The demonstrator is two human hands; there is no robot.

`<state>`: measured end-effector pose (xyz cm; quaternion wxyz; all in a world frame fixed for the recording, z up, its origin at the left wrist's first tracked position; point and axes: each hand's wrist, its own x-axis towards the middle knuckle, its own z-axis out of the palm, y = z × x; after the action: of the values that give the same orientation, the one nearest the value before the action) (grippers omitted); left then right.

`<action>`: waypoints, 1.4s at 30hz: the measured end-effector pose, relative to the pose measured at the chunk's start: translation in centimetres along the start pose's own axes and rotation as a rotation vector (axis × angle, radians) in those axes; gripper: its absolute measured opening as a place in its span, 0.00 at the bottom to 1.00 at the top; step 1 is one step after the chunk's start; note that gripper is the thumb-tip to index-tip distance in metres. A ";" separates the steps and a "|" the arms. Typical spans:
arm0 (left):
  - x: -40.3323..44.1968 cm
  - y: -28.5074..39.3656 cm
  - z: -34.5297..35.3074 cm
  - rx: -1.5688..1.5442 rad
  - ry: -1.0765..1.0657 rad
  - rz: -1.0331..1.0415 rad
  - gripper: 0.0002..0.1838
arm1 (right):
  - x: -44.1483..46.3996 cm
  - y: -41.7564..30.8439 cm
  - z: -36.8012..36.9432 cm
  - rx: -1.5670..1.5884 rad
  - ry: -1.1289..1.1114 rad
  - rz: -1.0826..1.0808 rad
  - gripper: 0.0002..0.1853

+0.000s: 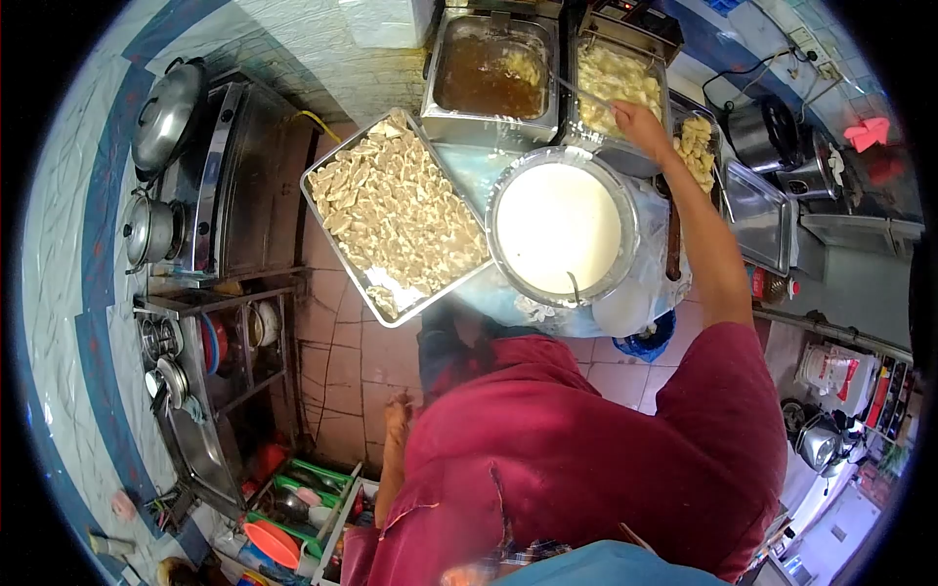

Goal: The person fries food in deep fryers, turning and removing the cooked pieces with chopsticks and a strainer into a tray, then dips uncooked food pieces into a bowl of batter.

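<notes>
My right hand (640, 129) is closed round the handle of a long utensil (583, 95), which reaches left over the fryers. Pale pieces float in the brown oil of the left fryer (491, 66), and more fill the right fryer (618, 83). Below them stands a large bowl of white batter (559, 227), with a dark handle at its lower rim. A metal tray of coated pieces (396, 210) lies left of the bowl. Down by my side hangs my left hand (398, 415), away from the food; its fingers are too small to make out.
Fried pieces lie in a container (696, 151) right of the fryers. Further right are an empty metal tray (758, 217) and a dark pot (762, 134). A metal rack (244, 337) and pots stand left. A blue-lined bin (647, 337) sits below the table.
</notes>
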<state>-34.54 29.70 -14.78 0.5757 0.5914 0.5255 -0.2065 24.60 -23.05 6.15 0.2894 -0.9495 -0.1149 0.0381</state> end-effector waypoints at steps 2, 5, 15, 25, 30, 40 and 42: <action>0.9 -0.6 -0.4 0.006 -0.057 0.055 0.27 | -2.1 -0.6 0.9 0.085 -0.037 0.046 0.19; 1.8 -1.7 -0.6 -0.137 -0.090 0.029 0.26 | -5.1 -2.4 2.4 0.322 -0.068 0.157 0.17; 3.2 -3.7 -0.5 -0.142 -0.097 -0.050 0.23 | -3.9 -10.3 7.8 1.402 0.011 0.660 0.02; -0.4 0.9 0.1 -0.030 -0.003 -0.007 0.18 | 6.0 -9.6 8.7 1.633 -0.002 0.689 0.06; 0.3 -0.1 0.2 -0.106 -0.004 -0.021 0.18 | 5.2 -6.9 6.2 1.500 -0.044 0.563 0.05; -1.7 3.4 0.3 0.013 0.015 -0.023 0.21 | 2.8 0.3 -1.1 0.207 0.074 0.125 0.20; -1.9 3.9 0.6 0.000 0.004 -0.015 0.21 | 1.4 -0.3 -1.6 0.150 -0.001 0.131 0.19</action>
<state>-31.65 29.29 -11.50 0.5731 0.5879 0.5309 -0.2099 26.08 -23.29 7.63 0.3566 -0.9306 -0.0497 0.0658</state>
